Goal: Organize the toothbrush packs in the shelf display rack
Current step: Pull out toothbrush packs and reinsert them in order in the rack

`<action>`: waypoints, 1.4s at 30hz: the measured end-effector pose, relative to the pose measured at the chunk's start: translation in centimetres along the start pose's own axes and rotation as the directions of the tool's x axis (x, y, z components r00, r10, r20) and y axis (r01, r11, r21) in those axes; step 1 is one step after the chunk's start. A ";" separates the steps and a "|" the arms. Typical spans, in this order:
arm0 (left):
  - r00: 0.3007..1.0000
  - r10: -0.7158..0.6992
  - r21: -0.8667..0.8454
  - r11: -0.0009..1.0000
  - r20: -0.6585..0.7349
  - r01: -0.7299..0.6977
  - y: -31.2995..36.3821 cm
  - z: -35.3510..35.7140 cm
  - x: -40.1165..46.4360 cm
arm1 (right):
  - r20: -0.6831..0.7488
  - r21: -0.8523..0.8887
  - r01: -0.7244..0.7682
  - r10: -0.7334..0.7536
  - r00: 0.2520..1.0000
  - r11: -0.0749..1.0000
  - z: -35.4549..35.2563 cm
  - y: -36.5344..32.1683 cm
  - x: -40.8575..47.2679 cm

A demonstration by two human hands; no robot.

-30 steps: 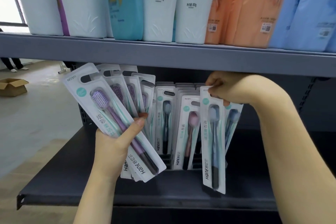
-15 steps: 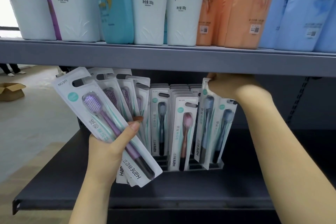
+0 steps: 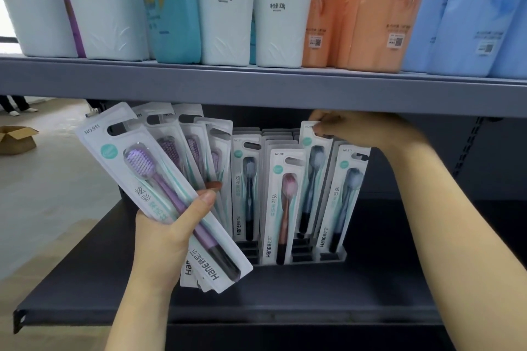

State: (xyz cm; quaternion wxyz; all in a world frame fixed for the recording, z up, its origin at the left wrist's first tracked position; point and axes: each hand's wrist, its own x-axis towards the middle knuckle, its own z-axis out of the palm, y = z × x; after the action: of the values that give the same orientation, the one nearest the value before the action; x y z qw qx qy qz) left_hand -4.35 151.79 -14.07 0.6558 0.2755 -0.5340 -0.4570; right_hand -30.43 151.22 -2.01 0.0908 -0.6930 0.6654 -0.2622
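Even, moderately bright indoor light. Daylight blows out white at far left edge of frame. Recess under the upper shelf (image 3: 256, 88) dim; lower right nearly black. Glare streaks on plastic fronts of the toothbrush packs (image 3: 159, 194). Bottles (image 3: 222, 8) along top bow outward: wide-angle distortion. Slight softness overall; print at right edge blurred.

Tall white, teal, orange and pale blue plastic bottles (image 3: 225, 8) are standing along the grey metal upper shelf (image 3: 256, 85); an open brown cardboard box (image 3: 17, 139) is sitting on the floor.

Upper shelf (image 3: 256, 88) low over rack (image 3: 332, 258); bare lower shelf (image 3: 385, 279) right.
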 end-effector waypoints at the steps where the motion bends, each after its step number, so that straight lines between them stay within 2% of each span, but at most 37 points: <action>1: 1.000 0.001 -0.001 1.000 -0.003 -0.001 0.0 0.0 0.0 | 0.001 -0.029 0.003 -0.003 1.000 1.000 0.0 0.1 0.0; 5: 1.000 -0.004 0.010 1.000 -0.014 0.004 0.0 -0.3 0.0 | -0.007 -0.131 0.006 -0.007 1.000 0.991 0.3 0.2 -0.2; 12: 0.999 -0.024 0.014 1.000 -0.023 0.024 -0.2 -0.5 -0.2 | -0.049 -0.171 0.035 -0.044 0.998 0.985 1.0 0.3 -0.3; 26: 1.000 -0.009 -0.009 1.000 -0.019 0.008 -0.3 -0.5 0.3 | -0.032 -0.196 0.069 -0.077 0.997 0.978 1.4 0.3 0.0; 37: 1.000 0.009 -0.020 1.000 0.016 -0.009 -0.4 -0.6 0.6 | -0.040 -0.113 0.016 -0.020 0.999 0.993 0.7 1.1 -0.3; 42: 1.000 0.012 -0.020 1.000 0.024 -0.011 -0.2 -0.1 0.7 | -0.049 -0.119 0.034 -0.040 0.998 0.992 1.0 1.2 0.0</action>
State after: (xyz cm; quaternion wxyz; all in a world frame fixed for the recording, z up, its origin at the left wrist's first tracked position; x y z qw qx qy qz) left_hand -4.30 151.10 -13.99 0.6546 0.2604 -0.5389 -0.4617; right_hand -31.04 150.86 -3.43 0.0277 -0.7024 0.6689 -0.2418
